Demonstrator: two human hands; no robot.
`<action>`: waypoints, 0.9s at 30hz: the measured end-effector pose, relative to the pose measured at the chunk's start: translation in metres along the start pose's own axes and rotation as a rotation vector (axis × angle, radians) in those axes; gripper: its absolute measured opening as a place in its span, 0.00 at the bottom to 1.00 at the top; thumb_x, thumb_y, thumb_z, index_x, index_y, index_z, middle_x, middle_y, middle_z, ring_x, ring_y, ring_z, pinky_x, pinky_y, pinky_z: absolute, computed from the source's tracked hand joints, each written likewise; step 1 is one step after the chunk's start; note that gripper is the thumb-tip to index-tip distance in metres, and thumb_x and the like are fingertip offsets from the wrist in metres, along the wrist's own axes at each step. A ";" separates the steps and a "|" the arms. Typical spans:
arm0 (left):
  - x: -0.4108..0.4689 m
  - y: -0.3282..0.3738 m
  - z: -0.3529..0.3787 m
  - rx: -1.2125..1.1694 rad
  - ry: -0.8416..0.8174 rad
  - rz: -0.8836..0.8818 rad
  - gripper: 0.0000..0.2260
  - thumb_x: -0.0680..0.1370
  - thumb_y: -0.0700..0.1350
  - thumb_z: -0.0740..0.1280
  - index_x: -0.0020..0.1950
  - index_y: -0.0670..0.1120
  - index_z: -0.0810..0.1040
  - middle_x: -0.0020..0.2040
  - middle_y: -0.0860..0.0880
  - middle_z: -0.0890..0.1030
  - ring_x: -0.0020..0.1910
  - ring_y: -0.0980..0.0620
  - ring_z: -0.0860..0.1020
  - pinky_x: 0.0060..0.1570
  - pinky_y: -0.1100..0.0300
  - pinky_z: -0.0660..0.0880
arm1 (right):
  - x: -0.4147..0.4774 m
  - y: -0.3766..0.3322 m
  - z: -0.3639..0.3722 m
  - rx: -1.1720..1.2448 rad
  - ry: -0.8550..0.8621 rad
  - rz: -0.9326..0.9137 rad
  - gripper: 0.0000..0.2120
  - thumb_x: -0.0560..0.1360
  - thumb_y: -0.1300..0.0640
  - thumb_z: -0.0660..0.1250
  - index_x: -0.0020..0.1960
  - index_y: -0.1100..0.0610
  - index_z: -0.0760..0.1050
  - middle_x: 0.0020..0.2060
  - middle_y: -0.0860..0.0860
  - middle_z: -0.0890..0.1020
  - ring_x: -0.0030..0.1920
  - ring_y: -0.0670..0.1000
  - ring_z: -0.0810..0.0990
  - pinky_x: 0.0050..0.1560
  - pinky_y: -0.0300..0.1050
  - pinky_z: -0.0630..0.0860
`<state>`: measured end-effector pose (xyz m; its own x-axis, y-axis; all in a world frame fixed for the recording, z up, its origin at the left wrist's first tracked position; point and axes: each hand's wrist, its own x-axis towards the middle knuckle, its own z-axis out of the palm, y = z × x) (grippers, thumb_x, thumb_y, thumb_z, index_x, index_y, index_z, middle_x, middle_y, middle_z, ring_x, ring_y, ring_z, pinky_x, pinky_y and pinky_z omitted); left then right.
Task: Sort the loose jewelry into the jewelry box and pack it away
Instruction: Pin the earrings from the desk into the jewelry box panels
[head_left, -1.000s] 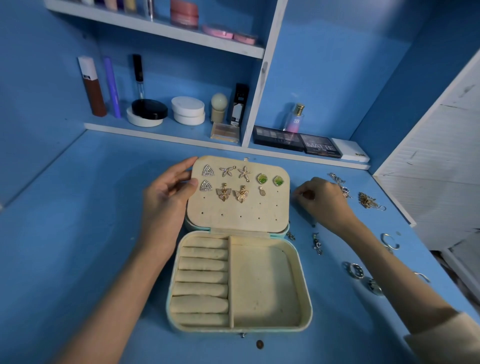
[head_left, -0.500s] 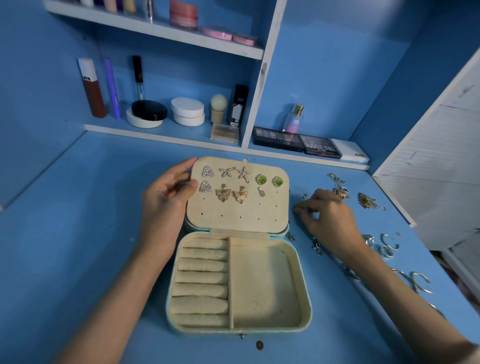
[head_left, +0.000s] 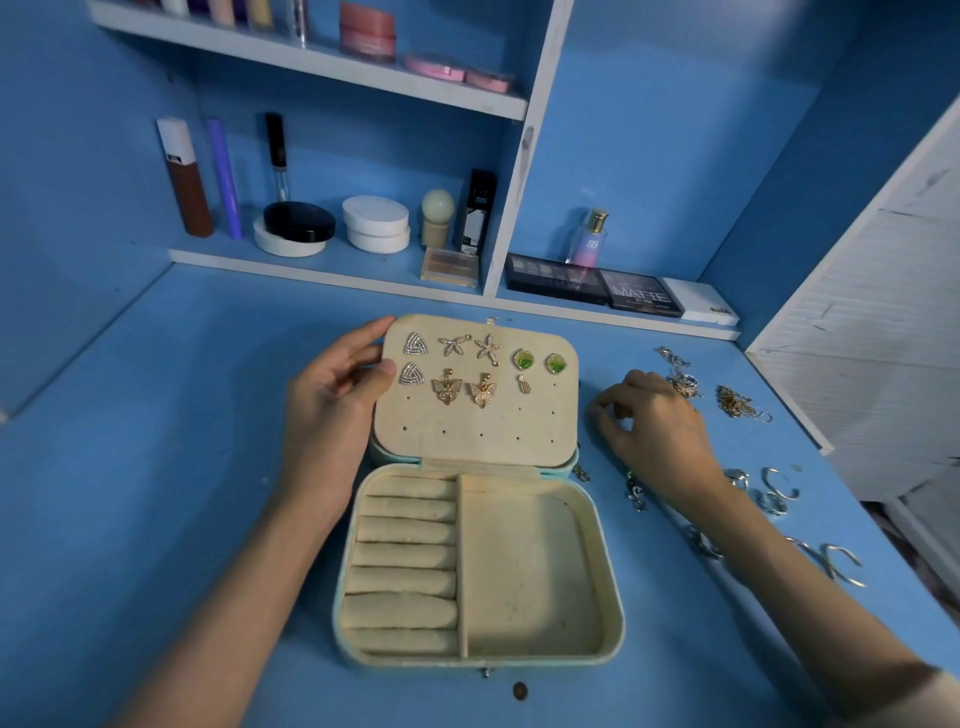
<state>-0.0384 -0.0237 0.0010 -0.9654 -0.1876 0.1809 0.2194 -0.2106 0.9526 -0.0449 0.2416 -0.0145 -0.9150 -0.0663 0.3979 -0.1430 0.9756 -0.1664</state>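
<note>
Nine earrings are pinned in the open lid (head_left: 475, 426) of the jewelry box (head_left: 613, 613): two triangle studs (head_left: 414, 344), two starfish studs (head_left: 488, 348), two green square studs (head_left: 523, 358), two gold butterflies (head_left: 445, 389) and one small pineapple stud (head_left: 521, 383). The box lies mid-table on the blue table (head_left: 156, 467), opened flat. Its long axis runs from the person toward the back shelf (head_left: 322, 270). The hinge runs left to right, with the tray nearest the person and the lid pointing away. Seven ring rolls (head_left: 405, 556) fill the tray's left half, and one open compartment (head_left: 530, 571) takes the right.

The left hand (head_left: 332, 400) holds the lid's left edge, thumb on the padded face beside the lower triangle stud, fingers at the far left corner. The right hand (head_left: 660, 431) sits just right of the lid, fingers curled narrow with tips down at the table. I cannot tell whether they pinch anything.

Loose jewelry is strewn right of the box toward the table's right edge. There is a gold chain tangle (head_left: 737, 402), a silver cluster (head_left: 683, 382) by the right knuckles and several silver open rings (head_left: 841, 566) beside the right forearm. Two small charms (head_left: 636, 493) lie near the hinge corner. Left of the box a broad stretch of table runs to the side wall. A small brown disc (head_left: 520, 690) lies just in front of the tray.
</note>
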 end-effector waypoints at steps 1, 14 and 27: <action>0.000 0.000 0.000 -0.001 0.000 -0.002 0.18 0.76 0.29 0.62 0.54 0.52 0.78 0.46 0.51 0.81 0.41 0.64 0.80 0.41 0.72 0.74 | 0.002 -0.001 -0.001 0.055 0.003 0.031 0.04 0.74 0.60 0.67 0.44 0.58 0.81 0.36 0.49 0.75 0.41 0.53 0.75 0.35 0.44 0.69; -0.001 -0.001 -0.001 0.033 -0.002 0.012 0.18 0.76 0.30 0.63 0.54 0.52 0.79 0.45 0.53 0.82 0.43 0.63 0.80 0.43 0.71 0.75 | 0.041 -0.072 -0.044 0.643 -0.029 0.025 0.05 0.78 0.59 0.62 0.47 0.58 0.76 0.40 0.54 0.83 0.39 0.53 0.80 0.39 0.40 0.73; -0.079 0.053 0.059 -0.558 -0.109 -0.692 0.21 0.65 0.37 0.64 0.57 0.44 0.76 0.49 0.44 0.85 0.52 0.50 0.81 0.51 0.55 0.74 | 0.027 -0.071 -0.065 0.649 -0.054 -0.057 0.05 0.79 0.58 0.60 0.46 0.55 0.73 0.37 0.56 0.84 0.35 0.59 0.77 0.28 0.38 0.68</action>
<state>0.0408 0.0363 0.0514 -0.9090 0.2403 -0.3405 -0.4074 -0.6844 0.6047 -0.0348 0.1841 0.0671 -0.9147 -0.1407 0.3789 -0.3747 0.6468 -0.6643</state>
